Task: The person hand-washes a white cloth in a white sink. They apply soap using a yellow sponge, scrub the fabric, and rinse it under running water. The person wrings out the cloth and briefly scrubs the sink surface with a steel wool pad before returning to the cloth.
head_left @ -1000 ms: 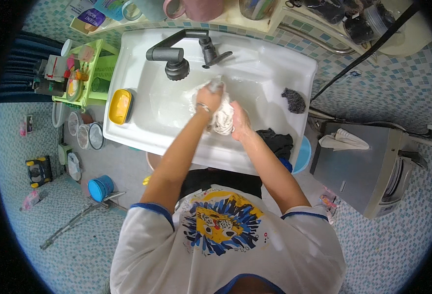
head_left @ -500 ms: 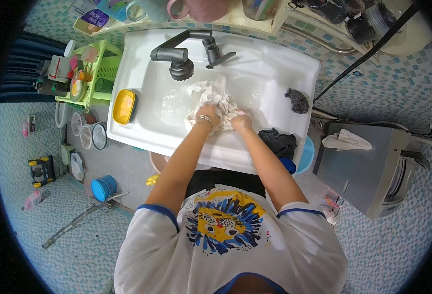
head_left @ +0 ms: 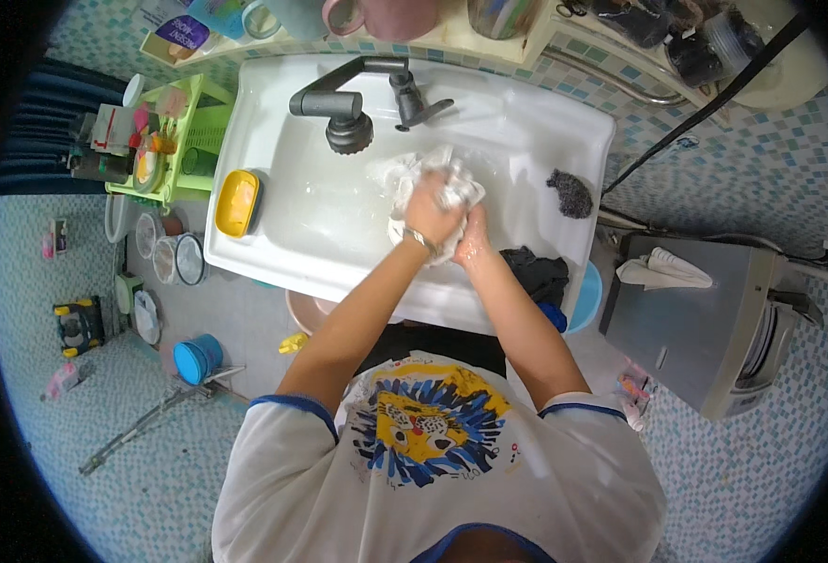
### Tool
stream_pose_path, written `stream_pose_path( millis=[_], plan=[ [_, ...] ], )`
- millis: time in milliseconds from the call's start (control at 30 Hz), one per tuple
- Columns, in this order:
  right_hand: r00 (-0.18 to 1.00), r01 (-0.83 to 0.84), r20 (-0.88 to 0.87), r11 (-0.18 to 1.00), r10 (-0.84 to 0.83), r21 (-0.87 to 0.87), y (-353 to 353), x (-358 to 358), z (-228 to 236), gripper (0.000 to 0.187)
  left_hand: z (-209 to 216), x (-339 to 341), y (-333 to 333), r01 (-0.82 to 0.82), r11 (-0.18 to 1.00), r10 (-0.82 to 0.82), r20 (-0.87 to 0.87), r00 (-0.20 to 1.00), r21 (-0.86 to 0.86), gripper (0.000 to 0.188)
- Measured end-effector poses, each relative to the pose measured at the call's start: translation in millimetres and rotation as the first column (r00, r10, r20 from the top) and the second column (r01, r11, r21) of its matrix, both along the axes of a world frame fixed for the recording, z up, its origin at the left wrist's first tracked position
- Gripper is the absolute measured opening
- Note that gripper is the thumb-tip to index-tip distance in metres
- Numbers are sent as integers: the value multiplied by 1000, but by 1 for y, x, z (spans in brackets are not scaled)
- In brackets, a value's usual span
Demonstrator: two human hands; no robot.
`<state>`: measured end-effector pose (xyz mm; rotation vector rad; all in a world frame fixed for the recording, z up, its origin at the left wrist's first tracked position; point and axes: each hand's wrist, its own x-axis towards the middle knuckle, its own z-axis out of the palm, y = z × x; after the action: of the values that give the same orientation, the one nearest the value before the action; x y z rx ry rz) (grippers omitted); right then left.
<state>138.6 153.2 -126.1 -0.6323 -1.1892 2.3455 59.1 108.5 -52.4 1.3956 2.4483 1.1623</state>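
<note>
The left hand (head_left: 430, 208) is clenched on a wet white cloth (head_left: 404, 183) bunched in the white sink (head_left: 301, 216), a band at its wrist; the right hand (head_left: 473, 246) presses against the cloth's near side, its grip hidden by the left, so cannot tell whether it grasps. A dark faucet (head_left: 348, 117) hangs just left of the cloth. A yellow soap dish (head_left: 237, 203) sits on the left rim, a dark scrubber (head_left: 570, 193) on the right, a dark rag (head_left: 538, 274) by the right forearm.
</note>
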Motion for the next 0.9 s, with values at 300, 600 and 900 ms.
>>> stream_pose_path(
  millis=[300,600,900],
  plan=[
    [992,86,124,695,4,-714,18,5,76,41,-17,-24,-22,-212,974,124,973,197,-81,54],
    [995,23,88,722,53,-691,34,3,78,42,17,-24,-42,-160,975,-179,971,-158,154,36],
    [997,46,65,996,-41,-81,-2,3,12,42,25,2,-16,-209,972,235,422,876,-107,33]
  ],
)
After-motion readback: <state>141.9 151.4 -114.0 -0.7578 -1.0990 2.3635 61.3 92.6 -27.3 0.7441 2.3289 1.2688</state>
